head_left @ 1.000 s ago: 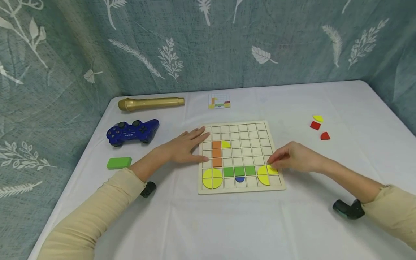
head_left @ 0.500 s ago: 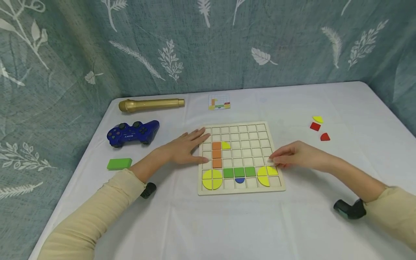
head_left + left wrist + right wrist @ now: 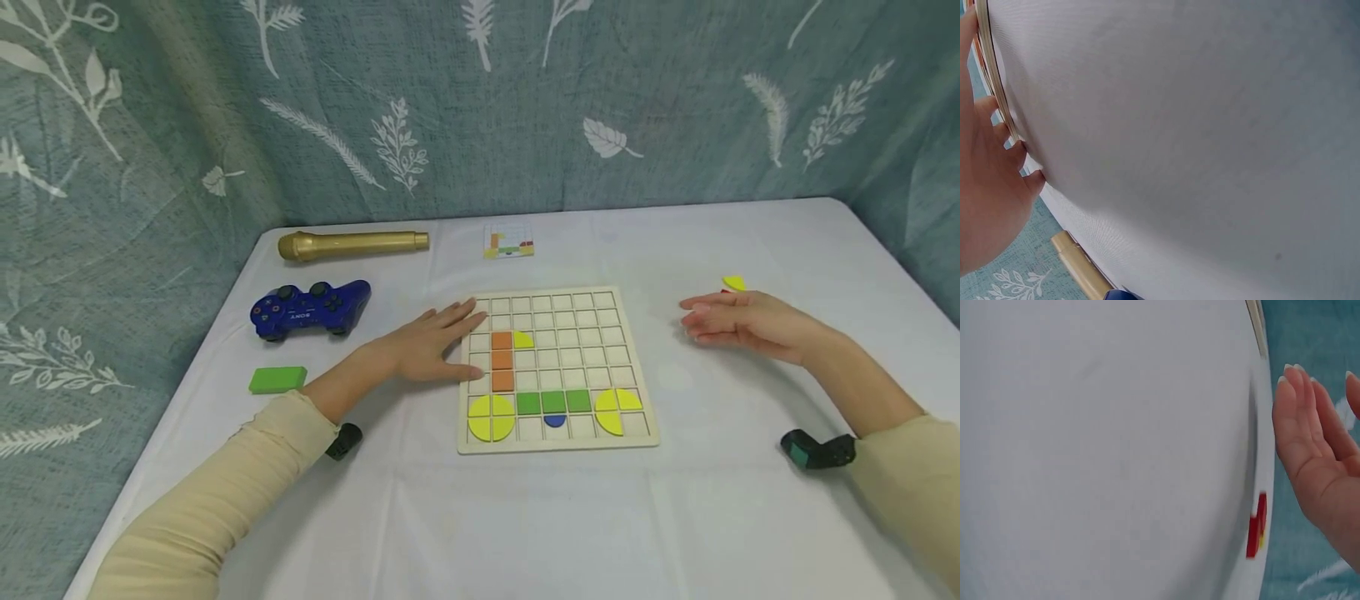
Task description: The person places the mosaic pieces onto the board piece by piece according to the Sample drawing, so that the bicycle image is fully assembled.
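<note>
My left hand [image 3: 433, 343] lies with fingers spread on the left edge of a pale square grid board [image 3: 570, 354]. In the board's cells sit orange squares [image 3: 502, 360], green squares [image 3: 552, 402], a blue half circle [image 3: 554, 422], and yellow quarter circles [image 3: 491, 418], three of them grouped at the lower right. My right hand [image 3: 750, 325] is off the board's right side with fingers loosely extended and nothing between them. Just past it lies a loose yellow quarter piece [image 3: 734, 283]. Red pieces [image 3: 1254, 536] show below the hand in the right wrist view, mostly hidden in the head view.
A small pattern card [image 3: 508, 241] lies behind the board. On the left are a gold microphone [image 3: 352, 244], a blue game controller [image 3: 311, 309] and a green block [image 3: 277, 380]. A patterned teal curtain [image 3: 525, 108] hangs behind the white table [image 3: 555, 525].
My right hand has left the board's right edge, moving right and away toward the loose pieces, and its fingers have loosened. The left hand has stayed on the board.
</note>
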`<act>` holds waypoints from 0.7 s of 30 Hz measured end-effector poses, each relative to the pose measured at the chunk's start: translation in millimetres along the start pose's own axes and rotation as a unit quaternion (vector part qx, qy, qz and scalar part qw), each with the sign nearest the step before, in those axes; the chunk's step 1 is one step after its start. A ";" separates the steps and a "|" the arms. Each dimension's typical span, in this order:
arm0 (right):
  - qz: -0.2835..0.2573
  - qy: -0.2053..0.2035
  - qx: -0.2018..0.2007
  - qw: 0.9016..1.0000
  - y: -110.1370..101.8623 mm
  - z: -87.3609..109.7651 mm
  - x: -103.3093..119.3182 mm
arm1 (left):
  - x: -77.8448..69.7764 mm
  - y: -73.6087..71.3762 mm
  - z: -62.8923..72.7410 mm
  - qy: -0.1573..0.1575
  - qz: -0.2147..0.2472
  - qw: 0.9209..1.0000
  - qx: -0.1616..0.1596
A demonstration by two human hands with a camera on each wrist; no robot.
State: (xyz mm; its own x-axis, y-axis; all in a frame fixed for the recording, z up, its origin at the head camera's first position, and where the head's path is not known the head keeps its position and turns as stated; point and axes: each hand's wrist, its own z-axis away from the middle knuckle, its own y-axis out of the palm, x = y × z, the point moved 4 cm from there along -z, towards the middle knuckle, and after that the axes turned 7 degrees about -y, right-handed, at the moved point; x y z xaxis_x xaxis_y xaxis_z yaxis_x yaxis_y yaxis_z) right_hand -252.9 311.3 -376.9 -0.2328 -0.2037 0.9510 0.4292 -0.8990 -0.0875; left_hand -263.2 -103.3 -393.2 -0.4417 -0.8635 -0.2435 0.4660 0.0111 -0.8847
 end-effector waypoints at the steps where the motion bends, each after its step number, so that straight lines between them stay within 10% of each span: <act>1: -0.016 -0.002 -0.007 1.000 -6.7 0.4 -0.3 | -0.2 0.0 -0.2 0.001 0.000 1.000 0.000; 12: -0.132 0.004 -0.086 0.988 -69.1 9.9 -2.5 | -3.3 -1.4 0.5 0.006 0.002 1.000 0.002; 21: -0.073 0.025 -0.119 0.990 -95.4 2.1 -3.3 | -2.0 -1.3 0.8 0.008 0.001 1.000 0.001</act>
State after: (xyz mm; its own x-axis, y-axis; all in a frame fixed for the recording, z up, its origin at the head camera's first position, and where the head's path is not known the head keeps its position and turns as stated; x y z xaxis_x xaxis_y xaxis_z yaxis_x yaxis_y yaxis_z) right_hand -291.3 398.5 -371.1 -0.3227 -0.0794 0.9431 0.1713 -0.9849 -0.0243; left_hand -262.3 -102.0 -391.2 -0.4539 -0.8548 -0.2513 0.4679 0.0113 -0.8837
